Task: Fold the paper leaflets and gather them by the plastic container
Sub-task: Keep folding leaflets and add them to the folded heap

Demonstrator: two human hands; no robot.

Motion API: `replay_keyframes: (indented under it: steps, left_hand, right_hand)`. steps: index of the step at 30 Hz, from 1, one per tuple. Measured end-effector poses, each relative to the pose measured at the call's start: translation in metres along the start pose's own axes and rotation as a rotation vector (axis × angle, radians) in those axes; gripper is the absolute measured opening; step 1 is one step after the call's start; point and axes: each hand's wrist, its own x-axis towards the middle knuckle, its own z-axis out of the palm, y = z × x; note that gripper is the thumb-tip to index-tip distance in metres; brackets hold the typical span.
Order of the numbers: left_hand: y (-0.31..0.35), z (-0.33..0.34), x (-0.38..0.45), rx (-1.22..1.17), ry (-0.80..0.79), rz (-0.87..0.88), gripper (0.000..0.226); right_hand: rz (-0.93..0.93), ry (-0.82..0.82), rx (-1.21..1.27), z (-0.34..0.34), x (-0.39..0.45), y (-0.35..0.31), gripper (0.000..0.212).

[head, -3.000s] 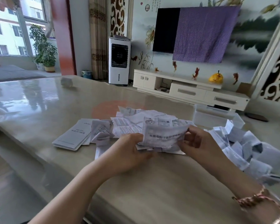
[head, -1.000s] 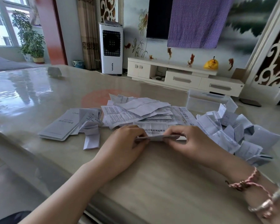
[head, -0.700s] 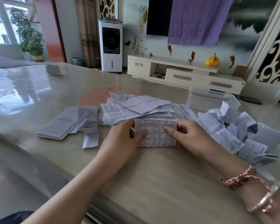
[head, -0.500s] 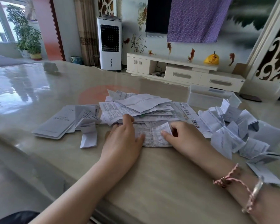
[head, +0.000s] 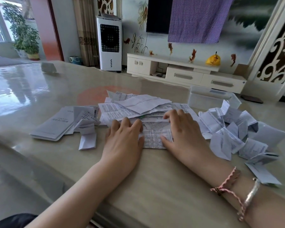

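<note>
Mid-fold: left hand point(head: 124, 139) and right hand point(head: 184, 134) flat, fingers apparently straight, pressing printed leaflet point(head: 152, 139) crease. Next: move it to folded pile point(head: 234, 134) beside plastic container point(head: 207, 97).

white TV cabinet point(head: 184, 74) | air cooler point(head: 109, 43) | window plant point(head: 23, 35)
</note>
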Motion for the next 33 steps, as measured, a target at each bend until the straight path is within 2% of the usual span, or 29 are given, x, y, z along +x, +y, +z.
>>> replay_keyframes:
  steps: [3, 12, 19, 22, 27, 30, 33]
  left_hand:
    - [0.0, 0.002, 0.0, -0.003, 0.022, 0.048, 0.018]
    - [0.0, 0.001, -0.001, 0.016, -0.007, 0.068, 0.031]
    - [-0.009, -0.002, -0.006, -0.032, -0.052, 0.096, 0.028]
    - [-0.012, -0.002, -0.009, -0.039, -0.061, 0.111, 0.033]
    - [-0.016, -0.006, -0.011, -0.032, -0.063, 0.111, 0.058]
    - [-0.017, -0.007, -0.01, -0.05, -0.043, 0.106, 0.054]
    - [-0.015, -0.008, -0.009, -0.109, -0.02, 0.077, 0.031]
  right_hand:
    - [-0.002, -0.039, 0.125, 0.0, -0.003, -0.009, 0.043]
    - [0.107, -0.186, 0.144, -0.001, -0.01, -0.021, 0.036]
    - [0.226, -0.267, 0.152, -0.009, -0.012, -0.009, 0.033]
    - [0.194, -0.273, 0.16, -0.011, -0.014, -0.007, 0.034]
    - [0.093, -0.196, 0.233, -0.018, -0.01, -0.003, 0.033]
    - [-0.058, -0.237, 0.276, -0.021, -0.011, 0.004, 0.041]
    - [-0.103, -0.333, 0.332, -0.025, -0.013, 0.008, 0.048]
